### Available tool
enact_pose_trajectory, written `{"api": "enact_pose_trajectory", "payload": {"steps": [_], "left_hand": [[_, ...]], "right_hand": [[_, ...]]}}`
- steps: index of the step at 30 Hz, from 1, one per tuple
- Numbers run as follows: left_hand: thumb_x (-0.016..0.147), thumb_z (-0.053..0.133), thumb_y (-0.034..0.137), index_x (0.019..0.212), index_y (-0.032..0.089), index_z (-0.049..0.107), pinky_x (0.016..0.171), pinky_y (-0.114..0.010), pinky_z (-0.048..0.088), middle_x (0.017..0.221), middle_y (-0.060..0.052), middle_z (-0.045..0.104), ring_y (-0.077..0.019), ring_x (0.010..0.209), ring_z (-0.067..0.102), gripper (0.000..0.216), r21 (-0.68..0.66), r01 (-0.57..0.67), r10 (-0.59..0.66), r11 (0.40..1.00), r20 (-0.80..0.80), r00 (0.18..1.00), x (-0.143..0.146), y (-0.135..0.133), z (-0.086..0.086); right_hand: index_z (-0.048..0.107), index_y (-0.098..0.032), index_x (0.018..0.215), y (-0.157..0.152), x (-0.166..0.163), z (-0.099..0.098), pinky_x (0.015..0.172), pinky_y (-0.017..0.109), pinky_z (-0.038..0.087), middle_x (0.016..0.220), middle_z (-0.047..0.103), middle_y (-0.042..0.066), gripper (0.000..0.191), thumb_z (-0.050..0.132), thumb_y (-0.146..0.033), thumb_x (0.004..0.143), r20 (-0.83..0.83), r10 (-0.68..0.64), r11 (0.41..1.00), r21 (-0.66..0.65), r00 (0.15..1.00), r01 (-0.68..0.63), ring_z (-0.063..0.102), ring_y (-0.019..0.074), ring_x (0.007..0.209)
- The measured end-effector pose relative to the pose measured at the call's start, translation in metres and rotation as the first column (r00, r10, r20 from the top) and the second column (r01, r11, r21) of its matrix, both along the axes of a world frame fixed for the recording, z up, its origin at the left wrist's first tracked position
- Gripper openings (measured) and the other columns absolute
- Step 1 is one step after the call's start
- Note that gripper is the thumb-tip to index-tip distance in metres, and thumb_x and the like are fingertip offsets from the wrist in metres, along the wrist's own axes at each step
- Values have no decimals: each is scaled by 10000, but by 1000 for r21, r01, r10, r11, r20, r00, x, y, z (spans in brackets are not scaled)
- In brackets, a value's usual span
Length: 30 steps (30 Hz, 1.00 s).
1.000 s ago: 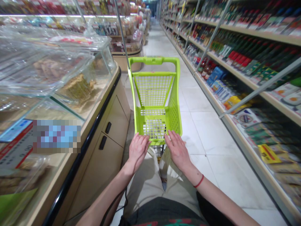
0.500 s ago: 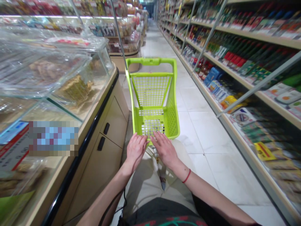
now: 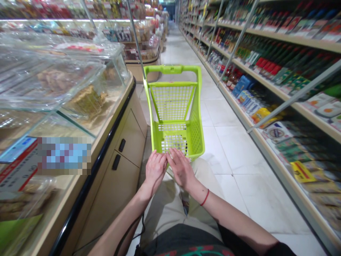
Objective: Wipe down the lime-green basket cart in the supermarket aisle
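A lime-green plastic shopping cart stands right in front of me, with its mesh walls and slatted bottom showing. My left hand is curled over the near edge of the cart, palm down, with its fingers closed. Beside it, my right hand lies over the same edge with its fingers stretched forward and its thumb side against my left fingertips. The part of the cart under both hands is hidden. A red string circles my right wrist.
On the left runs a wooden counter with glass bins of packaged food and a black bumper edge. Tall shelves of bottles and packets line the right side. A tiled aisle stretches ahead between them.
My right hand has shifted left along the cart's edge until it meets my left hand. The cart and surroundings sit slightly further right in view.
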<state>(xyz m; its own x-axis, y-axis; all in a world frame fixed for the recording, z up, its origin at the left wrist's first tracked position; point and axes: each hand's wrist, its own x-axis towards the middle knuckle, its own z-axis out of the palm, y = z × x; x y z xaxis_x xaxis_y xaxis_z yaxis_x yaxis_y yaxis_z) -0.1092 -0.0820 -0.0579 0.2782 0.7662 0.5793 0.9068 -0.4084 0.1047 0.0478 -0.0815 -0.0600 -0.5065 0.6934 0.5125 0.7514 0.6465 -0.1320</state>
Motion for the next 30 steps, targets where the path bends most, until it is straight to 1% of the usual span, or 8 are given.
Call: {"api": "enact_pose_trajectory", "payload": {"steps": [3, 7, 12, 15, 20, 23, 26, 30], "left_hand": [[964, 456, 213, 1018, 207, 648, 1086, -427, 435, 881, -29, 683, -175, 857, 614, 200, -21, 3, -3, 1000, -4, 1000, -1, 0, 2], [956, 506, 251, 1075, 196, 640, 1073, -417, 446, 932, -35, 699, -177, 872, 617, 188, -14, 17, -17, 1000, -21, 1000, -2, 0, 3], [956, 503, 264, 1106, 208, 641, 1067, -432, 455, 928, -38, 703, -182, 874, 626, 211, -10, 22, -22, 1000, -2, 1000, -2, 0, 0], [958, 492, 257, 1131, 216, 636, 1070, -443, 451, 929, -38, 702, -182, 875, 633, 229, -15, 17, -16, 1000, 14, 1000, -1, 0, -2], [956, 483, 232, 1113, 213, 635, 1077, -435, 443, 946, -38, 706, -180, 881, 630, 219, -13, 14, -14, 1000, 26, 1000, 2, -1, -1], [959, 459, 201, 1065, 210, 645, 1084, -430, 436, 938, -38, 703, -176, 878, 627, 215, -18, 7, -7, 1000, 24, 1000, 2, -2, 0], [963, 457, 204, 1037, 204, 650, 1080, -425, 437, 932, -38, 703, -176, 884, 630, 207, -14, 2, -2, 1000, 11, 1000, 1, -2, 1], [960, 495, 251, 1077, 199, 643, 1073, -418, 443, 942, -40, 706, -178, 882, 629, 196, 2, 8, -7, 1000, -15, 1000, -1, -1, 1]], "right_hand": [[430, -127, 1460, 0, 2, 2, 1139, 502, 395, 1505, 448, 169, 558, 442, -49, 908, 23, 12, 1000, -16, 1000, -11, 328, 279, 1447], [449, -155, 1450, -1, 32, 0, 1136, 509, 398, 1499, 463, 147, 565, 435, -25, 901, 70, 0, 1000, -6, 998, 0, 330, 271, 1448], [368, -172, 1504, -2, 65, -3, 1144, 528, 382, 1518, 435, 156, 640, 390, 13, 892, 64, -77, 996, -35, 995, 79, 291, 264, 1468], [324, -171, 1523, -3, 60, -5, 1141, 536, 384, 1517, 430, 170, 667, 372, 25, 887, 40, -73, 997, -31, 997, 74, 269, 258, 1478], [406, -136, 1475, -4, 23, -2, 1156, 523, 367, 1525, 418, 172, 605, 437, -12, 884, 38, 0, 999, -32, 999, 1, 256, 275, 1481], [436, -115, 1454, -4, 7, 1, 1156, 511, 367, 1532, 411, 161, 564, 448, -41, 895, 37, 4, 999, -44, 999, -2, 279, 292, 1468], [453, -129, 1445, -3, 4, 2, 1147, 502, 379, 1529, 426, 135, 539, 444, -61, 910, 45, 3, 1000, -30, 999, -2, 333, 299, 1440], [485, -182, 1427, -2, 20, -2, 1137, 515, 390, 1500, 473, 107, 531, 443, -49, 914, 61, 5, 1000, -2, 998, -5, 356, 286, 1431]]}}
